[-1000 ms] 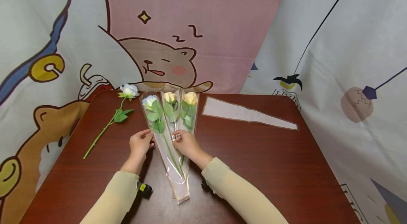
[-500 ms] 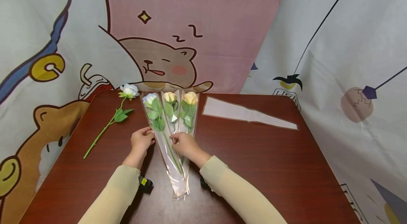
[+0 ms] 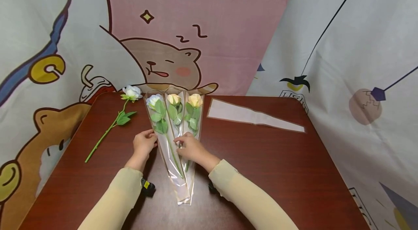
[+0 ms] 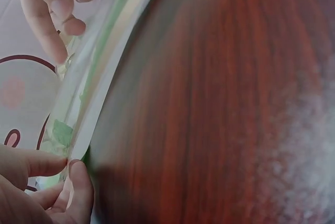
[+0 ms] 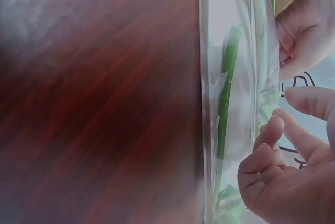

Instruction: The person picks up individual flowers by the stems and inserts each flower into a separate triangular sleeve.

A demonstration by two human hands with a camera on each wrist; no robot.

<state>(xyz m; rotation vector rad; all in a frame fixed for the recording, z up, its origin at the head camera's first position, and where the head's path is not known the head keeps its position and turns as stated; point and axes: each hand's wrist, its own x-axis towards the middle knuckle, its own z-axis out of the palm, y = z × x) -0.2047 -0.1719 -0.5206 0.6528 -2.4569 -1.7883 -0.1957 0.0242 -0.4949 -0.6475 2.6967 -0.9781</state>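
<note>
Three roses in clear flower sleeves lie fanned out and overlapping on the table. The left sleeve [image 3: 171, 153] holds a bluish-white rose [image 3: 154, 101]; cream-yellow roses fill the middle sleeve [image 3: 179, 132] and the right sleeve [image 3: 200, 124]. My left hand [image 3: 143, 145] pinches the left sleeve's outer edge between thumb and finger, plain in the left wrist view. Over the middle of the bundle is my right hand [image 3: 192, 149]. In the right wrist view its thumb stands apart from loosely bent fingers [image 5: 257, 174], with nothing between them, right beside the sleeves.
A loose bluish-white rose [image 3: 132, 93] with a green stem lies at the left of the table [image 3: 261, 172]. At the back right lies another flat, tapering sleeve [image 3: 248, 114] with a white panel. A cartoon-print cloth [image 3: 228, 30] hangs behind.
The lower end of the left sleeve has swung a little left and away from me, over the other sleeves. My right fingertips have shifted slightly left; the left hand has barely moved.
</note>
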